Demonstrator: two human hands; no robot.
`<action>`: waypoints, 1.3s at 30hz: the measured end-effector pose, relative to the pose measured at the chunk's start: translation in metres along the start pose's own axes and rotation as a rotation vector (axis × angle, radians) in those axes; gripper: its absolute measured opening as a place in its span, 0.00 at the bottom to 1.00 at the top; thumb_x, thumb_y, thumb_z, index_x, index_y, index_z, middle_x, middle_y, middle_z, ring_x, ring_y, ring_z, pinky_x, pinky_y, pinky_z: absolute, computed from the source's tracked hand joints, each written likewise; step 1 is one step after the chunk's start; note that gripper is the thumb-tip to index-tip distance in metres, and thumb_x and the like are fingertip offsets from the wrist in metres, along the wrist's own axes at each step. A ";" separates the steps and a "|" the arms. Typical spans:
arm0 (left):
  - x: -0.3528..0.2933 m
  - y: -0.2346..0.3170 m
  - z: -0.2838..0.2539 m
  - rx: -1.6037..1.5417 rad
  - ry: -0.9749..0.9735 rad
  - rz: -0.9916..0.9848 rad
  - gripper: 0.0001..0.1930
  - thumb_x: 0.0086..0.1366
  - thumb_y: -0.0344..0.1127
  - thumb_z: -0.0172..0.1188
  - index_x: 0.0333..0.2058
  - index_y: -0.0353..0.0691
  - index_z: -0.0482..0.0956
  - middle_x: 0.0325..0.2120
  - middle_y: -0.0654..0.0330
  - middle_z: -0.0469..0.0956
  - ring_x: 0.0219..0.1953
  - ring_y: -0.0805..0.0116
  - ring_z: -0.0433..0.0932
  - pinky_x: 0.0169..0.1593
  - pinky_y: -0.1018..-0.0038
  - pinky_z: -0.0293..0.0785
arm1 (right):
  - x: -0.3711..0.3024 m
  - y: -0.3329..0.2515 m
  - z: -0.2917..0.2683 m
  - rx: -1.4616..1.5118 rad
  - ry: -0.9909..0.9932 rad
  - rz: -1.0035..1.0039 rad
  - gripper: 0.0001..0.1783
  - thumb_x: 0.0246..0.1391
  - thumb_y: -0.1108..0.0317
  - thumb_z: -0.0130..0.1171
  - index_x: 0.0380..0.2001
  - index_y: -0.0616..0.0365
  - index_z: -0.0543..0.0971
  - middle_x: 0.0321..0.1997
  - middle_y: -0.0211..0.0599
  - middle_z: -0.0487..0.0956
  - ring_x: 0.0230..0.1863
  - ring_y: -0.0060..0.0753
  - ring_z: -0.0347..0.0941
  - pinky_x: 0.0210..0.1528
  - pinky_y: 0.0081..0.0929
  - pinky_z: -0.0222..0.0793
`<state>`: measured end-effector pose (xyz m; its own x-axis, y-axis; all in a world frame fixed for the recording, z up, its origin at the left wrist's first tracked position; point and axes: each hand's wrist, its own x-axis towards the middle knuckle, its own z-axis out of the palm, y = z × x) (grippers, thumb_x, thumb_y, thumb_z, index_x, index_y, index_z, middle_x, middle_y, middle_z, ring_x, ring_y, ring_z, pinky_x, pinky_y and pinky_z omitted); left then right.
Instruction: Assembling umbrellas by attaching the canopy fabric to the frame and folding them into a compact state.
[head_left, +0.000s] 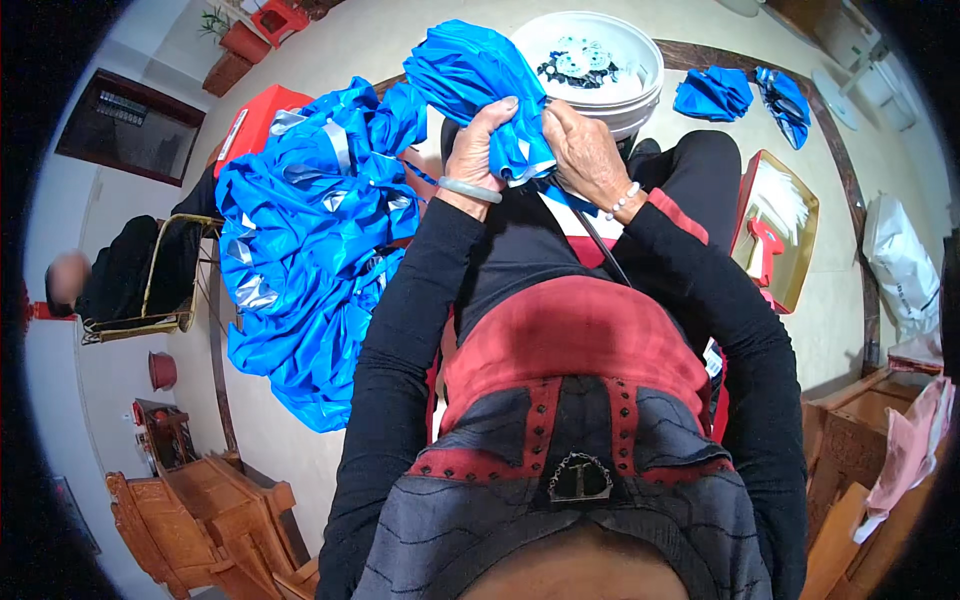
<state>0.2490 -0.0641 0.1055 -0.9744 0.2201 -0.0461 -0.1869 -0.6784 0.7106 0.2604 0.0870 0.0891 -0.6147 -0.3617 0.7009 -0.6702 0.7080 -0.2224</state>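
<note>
A bunched blue umbrella [470, 75] with a silver underside is held up above my lap, its cloth gathered in pleats. My left hand [482, 150] grips the gathered cloth from the left, thumb on top. From the right, my right hand [590, 155] closes on the same cloth, fingers bent around its edge. A thin dark rod [608, 253] slants down from under my right hand across my lap. Left of my knees lies a large heap of blue silver-lined cloth [310, 240]. Fingertips on the far side of the umbrella are hidden.
Beyond my knees stands a white bucket [640, 95] with black and clear small parts. Two blue bundles [713, 93] lie on the floor beyond it. At right is a box [800, 262] with white strips and a red tool [764, 250]. A person [115, 275] sits far left.
</note>
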 end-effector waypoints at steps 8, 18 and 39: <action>0.006 0.048 -0.019 -0.084 0.134 0.211 0.15 0.48 0.33 0.64 0.36 0.40 0.74 0.33 0.61 0.76 0.37 0.66 0.75 0.46 0.65 0.73 | -0.018 -0.037 -0.007 0.583 -0.362 0.336 0.12 0.58 0.62 0.43 0.40 0.59 0.66 0.21 0.54 0.71 0.28 0.60 0.69 0.28 0.42 0.62; 0.006 0.086 -0.072 -0.268 0.161 0.164 0.15 0.50 0.39 0.62 0.36 0.40 0.73 0.32 0.58 0.78 0.35 0.59 0.78 0.41 0.62 0.77 | -0.012 -0.067 -0.065 0.426 -0.238 0.139 0.16 0.52 0.65 0.52 0.43 0.60 0.68 0.31 0.50 0.74 0.35 0.53 0.71 0.35 0.40 0.65; -0.006 -0.022 -0.026 -0.597 -0.351 -0.338 0.12 0.57 0.38 0.59 0.39 0.42 0.72 0.37 0.60 0.74 0.41 0.68 0.74 0.47 0.72 0.73 | 0.009 -0.043 -0.013 0.173 0.445 -0.144 0.11 0.41 0.72 0.55 0.32 0.59 0.76 0.38 0.37 0.75 0.44 0.44 0.70 0.46 0.37 0.65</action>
<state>0.2552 -0.0686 0.0724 -0.7741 0.6247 0.1030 -0.6005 -0.7760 0.1931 0.2897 0.0611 0.1139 -0.2989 -0.1275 0.9457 -0.8176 0.5453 -0.1849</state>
